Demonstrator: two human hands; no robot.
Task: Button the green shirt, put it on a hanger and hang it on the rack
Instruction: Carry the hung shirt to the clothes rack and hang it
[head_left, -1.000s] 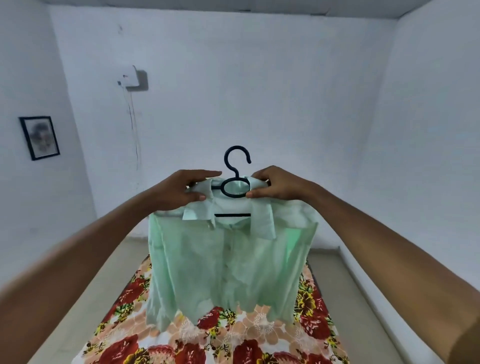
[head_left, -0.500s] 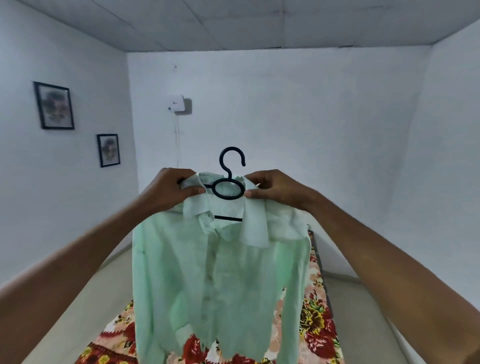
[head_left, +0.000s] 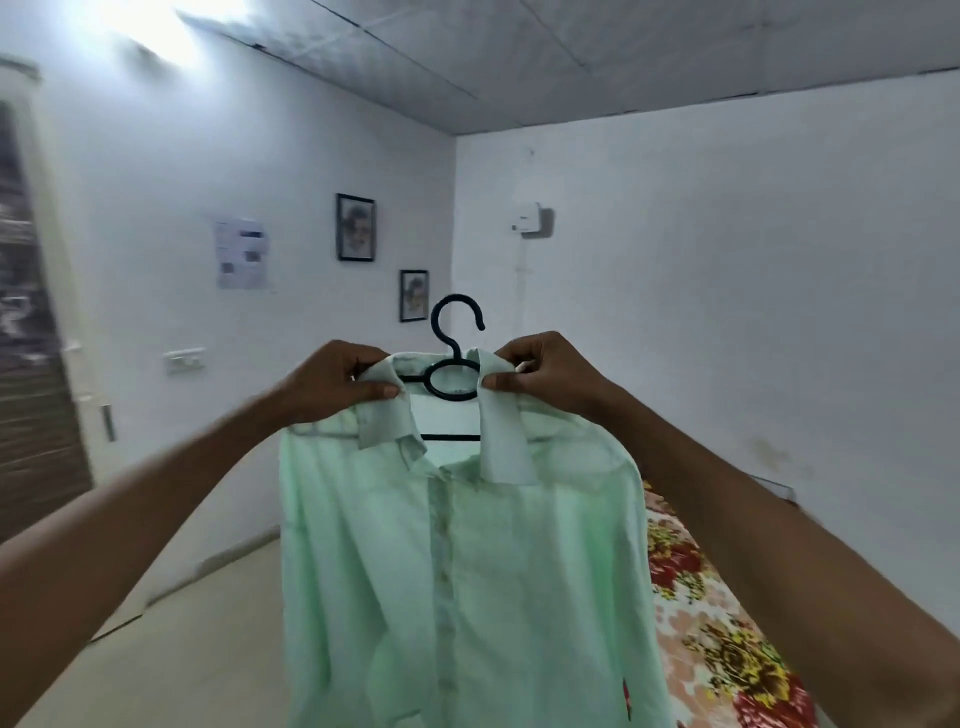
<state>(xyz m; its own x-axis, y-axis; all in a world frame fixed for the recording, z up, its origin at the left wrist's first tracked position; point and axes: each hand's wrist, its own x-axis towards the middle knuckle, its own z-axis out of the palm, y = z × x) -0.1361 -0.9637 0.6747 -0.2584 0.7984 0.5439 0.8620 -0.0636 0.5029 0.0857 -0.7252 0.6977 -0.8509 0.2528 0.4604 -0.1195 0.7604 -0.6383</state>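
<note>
- The green shirt (head_left: 457, 561) is already on the black hanger (head_left: 451, 382) and hangs in the air at arm's length, dead ahead at 12 o'clock, its long axis running straight down toward 6 o'clock.
- The placket looks buttoned down the middle, though the top of the collar stands open (the lowest buttons run out of the picture).
- The left hand (head_left: 332, 382) pinches the collar tip and, it seems, the hanger arm beneath it, at 9 o'clock from the hanger's ring; thumb on the front, fingers curled behind.
- The right hand (head_left: 545, 376) pinches the other collar side at 3 o'clock from the ring in the same way.
- The hook rises bare between the two hands toward 12 o'clock, its opening turned to 3 o'clock; both hands sit equally near it.
- No rack is in sight, so I judge that carrying and hanging remain; the hook must clear the rail, and neither hand holds it yet.
- A bed with a floral sheet (head_left: 727, 623) lies at 4 o'clock, below and behind the shirt, apart from it.
- No containers are visible.
</note>
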